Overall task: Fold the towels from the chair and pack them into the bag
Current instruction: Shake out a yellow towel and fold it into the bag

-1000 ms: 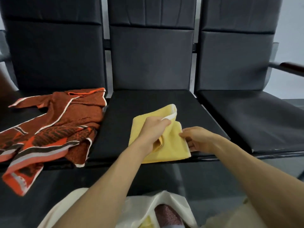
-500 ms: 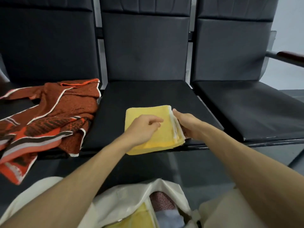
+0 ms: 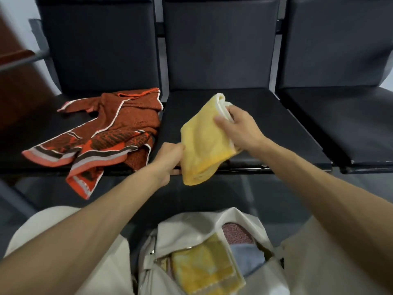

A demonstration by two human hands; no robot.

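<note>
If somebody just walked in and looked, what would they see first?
Probably the bright yellow towel, folded and held above the middle black seat, with the right hand gripping its top and the left hand pinching its left edge. Next, the orange-red patterned towel lying crumpled on the left seat, and the open cream bag at the bottom, already holding folded towels.
</note>
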